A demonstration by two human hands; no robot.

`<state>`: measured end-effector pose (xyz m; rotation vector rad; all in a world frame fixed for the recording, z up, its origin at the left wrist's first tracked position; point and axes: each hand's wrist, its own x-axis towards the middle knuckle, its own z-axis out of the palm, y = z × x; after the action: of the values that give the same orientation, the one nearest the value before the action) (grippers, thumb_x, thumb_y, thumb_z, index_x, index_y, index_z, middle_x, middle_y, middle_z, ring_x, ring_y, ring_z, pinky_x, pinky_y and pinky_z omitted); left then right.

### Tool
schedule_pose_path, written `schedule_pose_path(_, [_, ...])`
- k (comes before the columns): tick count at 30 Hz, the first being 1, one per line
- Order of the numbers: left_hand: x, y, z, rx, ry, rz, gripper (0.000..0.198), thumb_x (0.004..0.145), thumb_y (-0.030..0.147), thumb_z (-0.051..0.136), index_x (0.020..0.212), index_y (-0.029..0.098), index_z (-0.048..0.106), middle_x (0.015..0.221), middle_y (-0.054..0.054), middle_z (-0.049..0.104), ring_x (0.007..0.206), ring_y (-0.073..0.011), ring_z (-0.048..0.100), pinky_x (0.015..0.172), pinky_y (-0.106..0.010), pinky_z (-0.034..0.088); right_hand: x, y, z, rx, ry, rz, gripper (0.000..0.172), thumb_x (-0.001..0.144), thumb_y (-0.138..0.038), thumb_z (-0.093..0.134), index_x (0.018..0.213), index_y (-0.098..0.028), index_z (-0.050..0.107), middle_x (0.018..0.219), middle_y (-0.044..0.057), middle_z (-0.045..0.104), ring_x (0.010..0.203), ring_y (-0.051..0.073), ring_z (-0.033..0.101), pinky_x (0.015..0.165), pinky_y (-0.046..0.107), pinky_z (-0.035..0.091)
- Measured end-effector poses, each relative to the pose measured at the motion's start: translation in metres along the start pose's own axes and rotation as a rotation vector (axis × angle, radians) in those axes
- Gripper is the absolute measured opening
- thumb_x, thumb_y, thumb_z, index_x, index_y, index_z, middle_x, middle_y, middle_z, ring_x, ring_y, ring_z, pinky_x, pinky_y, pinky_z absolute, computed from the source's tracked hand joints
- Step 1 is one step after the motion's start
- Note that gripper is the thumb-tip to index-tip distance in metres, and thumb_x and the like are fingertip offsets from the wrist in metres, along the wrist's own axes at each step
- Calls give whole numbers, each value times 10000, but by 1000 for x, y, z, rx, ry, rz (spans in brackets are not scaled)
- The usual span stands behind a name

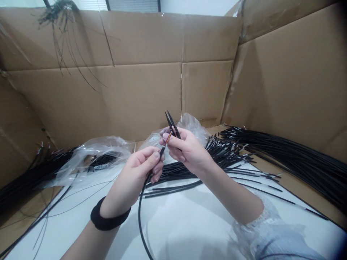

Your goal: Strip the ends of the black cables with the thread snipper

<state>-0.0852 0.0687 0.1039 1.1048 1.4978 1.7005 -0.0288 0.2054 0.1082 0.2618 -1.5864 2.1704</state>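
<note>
Pinching a black cable point(139, 213) just under its tip with the left hand point(141, 164), above the middle of the white counter point(179, 224); grip pressed together on the sheath between thumb and forefinger. Noted at the cable tip: thin coloured wires point(168, 137), red and yellowish, rising toward the right hand point(187, 150). Clasping a pair of black snips point(171, 122) in the right hand, grip closed around the handle, blades pointing up, likewise above the counter's middle. Touching the coloured wires with the right thumb and forefinger, apparently; contact between blades and wires not clear from this angle. Trailing down from the left hand in a curve toward the counter's near edge: remainder of the cable. Noted on the left wrist: a black wristband point(108, 220). Lying at the counter's far left: a crumpled clear plastic bag point(92, 155) with black cables inside. Heaped along the counter's far side and right: loose black cables point(298, 160). Standing around the counter on three sides: cardboard walls point(146, 83).
</note>
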Motion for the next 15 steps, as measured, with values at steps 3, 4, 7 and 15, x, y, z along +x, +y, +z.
schedule_pose_path(3, [-2,-2,1,208,119,74,255,866,362,462,700,169,452,571,40,380,508,-72,362,481,-201,310,1,0,0,-55,69,-28,277,692,-304,690,855,-169,511,670,-22,606,346,-11,265,317,158,140])
schedule_pose_path(4, [-3,-3,1,307,185,109,241,867,360,459,717,171,471,565,39,399,510,-77,374,488,-206,315,1,0,1,-91,94,-54,277,682,-309,696,836,-169,514,686,-14,608,361,-9,273,320,159,139])
schedule_pose_path(7, [-6,-4,1,596,379,213,203,875,340,440,769,182,511,547,42,420,510,-87,387,508,-219,315,0,-1,1,-222,129,-112,245,683,-337,687,783,-144,573,729,16,598,411,2,296,331,169,141])
schedule_pose_path(15, [-8,-3,2,714,450,280,186,881,333,423,811,197,528,570,40,443,521,-91,420,506,-216,336,-4,-6,-6,-332,-14,-117,201,747,-330,643,873,-174,659,698,-4,570,429,7,307,360,174,172])
